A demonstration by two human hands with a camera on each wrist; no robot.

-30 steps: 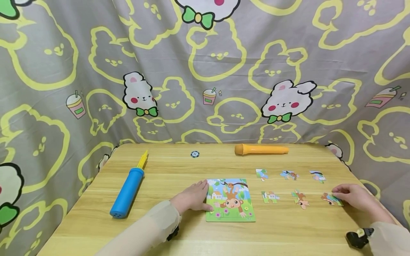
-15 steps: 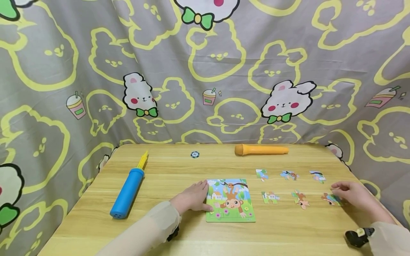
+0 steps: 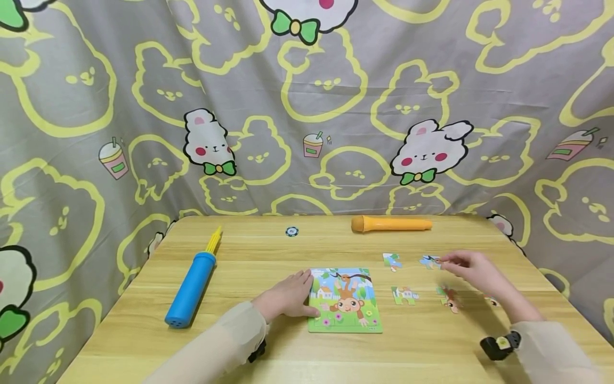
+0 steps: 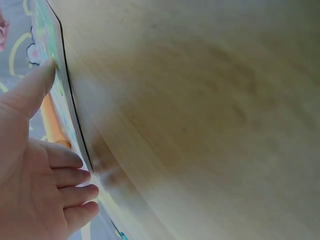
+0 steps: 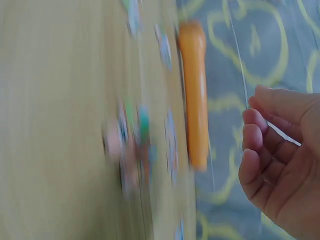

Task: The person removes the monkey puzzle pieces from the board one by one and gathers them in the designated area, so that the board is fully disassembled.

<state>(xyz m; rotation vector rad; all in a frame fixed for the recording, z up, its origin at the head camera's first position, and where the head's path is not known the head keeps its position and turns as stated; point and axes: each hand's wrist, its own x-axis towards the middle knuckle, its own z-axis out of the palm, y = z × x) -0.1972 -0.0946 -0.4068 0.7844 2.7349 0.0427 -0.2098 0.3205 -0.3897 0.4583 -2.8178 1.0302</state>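
A square monkey picture puzzle board lies at mid-table. My left hand rests along its left edge, fingers extended, thumb on the picture; the left wrist view shows the thumb at the board's edge. On the right, my right hand hovers over loose puzzle pieces, fingertips overlapping the upper middle piece. Its fingers are loosely bent with nothing visible between them. Beside it lie an upper left piece, a lower left piece and a lower middle piece. The hand and forearm hide others.
An orange toy microphone lies along the back edge. Left of it is a small dark round chip. A blue hand pump with a yellow nozzle lies on the left. A patterned curtain stands behind the wooden table.
My right hand has lifted off the lower right puzzle piece and moved left and back toward the upper middle piece. The left hand has stayed on the board.
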